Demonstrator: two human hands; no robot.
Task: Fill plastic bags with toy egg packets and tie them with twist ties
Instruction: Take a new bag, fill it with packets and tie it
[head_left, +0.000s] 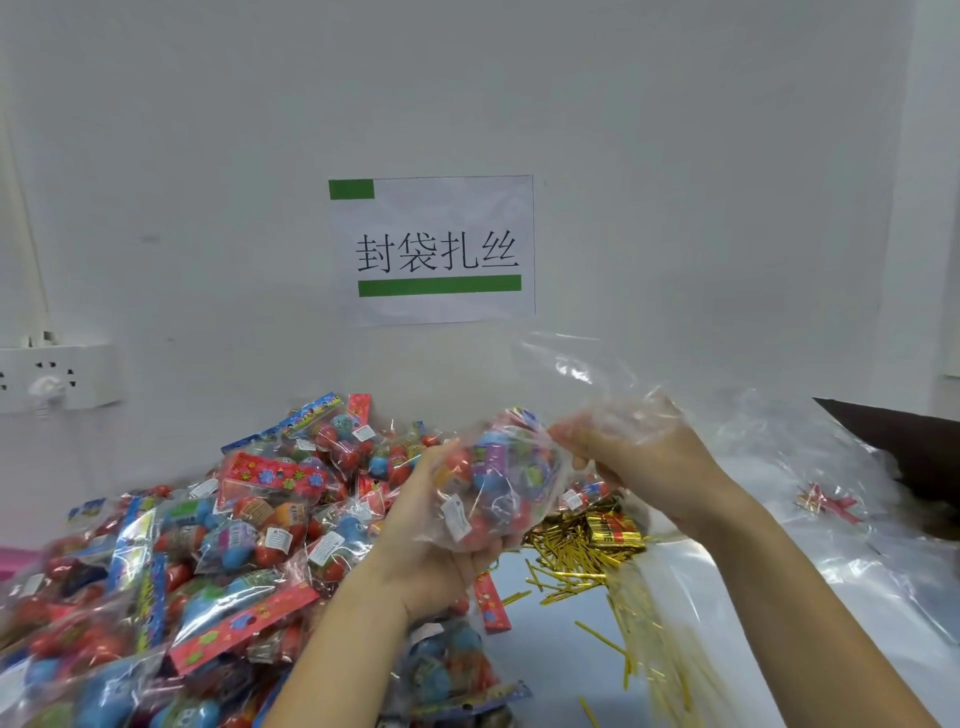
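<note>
My left hand (431, 525) grips a bundle of toy egg packets (488, 483) from below, holding it above the table. The bundle sits partly inside a clear plastic bag (587, 374) whose loose film rises up and to the right. My right hand (639, 457) grips the bag's film beside the bundle, fingers curled around it. A big heap of toy egg packets (171, 561) covers the table's left half. Gold twist ties (576, 561) lie scattered in the middle, under and right of my hands.
Flat clear plastic bags (852, 561) are spread on the right of the white table (550, 670). A small red and gold tied scrap (826, 504) lies there. A dark object (904, 441) sits far right. On the wall hang a paper sign (431, 249) and a socket strip (57, 376).
</note>
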